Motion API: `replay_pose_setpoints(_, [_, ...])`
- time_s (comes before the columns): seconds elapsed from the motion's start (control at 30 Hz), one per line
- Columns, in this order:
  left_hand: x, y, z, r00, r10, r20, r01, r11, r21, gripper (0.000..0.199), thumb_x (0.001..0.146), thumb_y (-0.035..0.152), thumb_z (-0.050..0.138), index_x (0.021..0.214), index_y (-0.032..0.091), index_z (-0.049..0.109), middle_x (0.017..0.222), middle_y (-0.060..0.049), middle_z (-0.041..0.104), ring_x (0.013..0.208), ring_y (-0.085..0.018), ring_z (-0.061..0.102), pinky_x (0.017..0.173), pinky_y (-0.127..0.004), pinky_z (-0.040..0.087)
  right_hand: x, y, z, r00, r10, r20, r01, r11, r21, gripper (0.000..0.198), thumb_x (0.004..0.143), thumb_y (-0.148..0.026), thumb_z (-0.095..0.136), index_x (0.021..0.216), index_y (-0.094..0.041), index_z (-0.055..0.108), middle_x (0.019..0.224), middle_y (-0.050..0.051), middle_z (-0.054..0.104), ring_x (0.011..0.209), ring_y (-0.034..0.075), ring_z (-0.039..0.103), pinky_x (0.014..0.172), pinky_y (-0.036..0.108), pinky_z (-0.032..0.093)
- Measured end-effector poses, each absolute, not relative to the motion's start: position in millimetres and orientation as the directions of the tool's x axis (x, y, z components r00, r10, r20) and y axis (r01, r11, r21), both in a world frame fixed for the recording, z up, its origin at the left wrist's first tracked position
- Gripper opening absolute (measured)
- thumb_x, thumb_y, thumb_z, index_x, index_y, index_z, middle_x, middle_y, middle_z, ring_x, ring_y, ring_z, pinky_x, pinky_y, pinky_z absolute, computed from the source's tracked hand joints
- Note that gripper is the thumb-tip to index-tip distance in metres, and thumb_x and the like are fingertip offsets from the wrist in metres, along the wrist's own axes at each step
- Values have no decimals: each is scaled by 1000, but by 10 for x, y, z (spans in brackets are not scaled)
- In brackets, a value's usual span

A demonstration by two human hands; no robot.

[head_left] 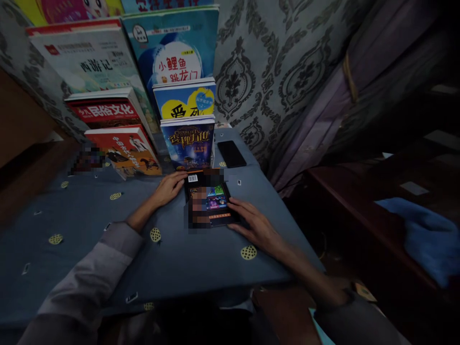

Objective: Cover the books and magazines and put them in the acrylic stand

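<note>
A dark book point(218, 216) lies flat on the table, showing a white barcode and small coloured pictures; part of it is blurred out. My left hand point(168, 188) rests by its upper left corner, fingers stretched toward the edge. At the book's right side is my right hand point(257, 225), its fingers extended and apart, with the tips touching the edge. Neither hand is wrapped round anything. Just behind the book stands a purple-blue book point(189, 143) with a gold title, in front of a yellow-and-blue book point(185, 99).
A black phone point(232, 154) lies at the back right. Left of the upright books stand a red-orange book point(125, 151) and a red book point(104, 110). The patterned tablecloth point(194, 266) covers the table. Blue cloth point(424, 239) lies on a dark red surface at right, beyond a curtain point(323, 105).
</note>
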State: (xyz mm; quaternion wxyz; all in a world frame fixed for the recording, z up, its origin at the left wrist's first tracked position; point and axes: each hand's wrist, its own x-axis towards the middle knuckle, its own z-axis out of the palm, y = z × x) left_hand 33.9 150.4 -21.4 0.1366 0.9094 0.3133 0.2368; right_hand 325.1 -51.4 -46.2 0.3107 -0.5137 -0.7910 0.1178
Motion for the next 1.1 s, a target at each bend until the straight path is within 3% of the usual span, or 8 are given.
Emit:
replay_pose_setpoints(0.6, [155,1008,-196,763,554,332,421,-817,395,41,103,35,39,128,19,68,136,-11,67,128,-25,63,112,-49,49,3230,-527,-444,-267,893,361,731,432,-528,50,98,-40,61,145,-26,53,152,12,52,138,30,53,114,59,47])
replay_pose_setpoints(0.93, [-30,451,-119,817,470,335,332,-857,394,37,104,28,43,133,22,64,138,-9,66,130,-23,62,111,-46,50,3208,-510,-435,-252,903,349,745,411,-526,48,96,-41,63,141,-24,56,151,12,54,138,30,53,116,59,44])
replay_pose_setpoints(1.1, [-140,241,-113,849,369,378,233,-903,360,40,102,20,47,141,24,57,139,-10,65,129,-22,62,110,-45,52,3177,-533,-394,-245,904,350,756,404,-514,46,98,-41,61,140,-26,56,148,11,56,135,30,56,112,59,47])
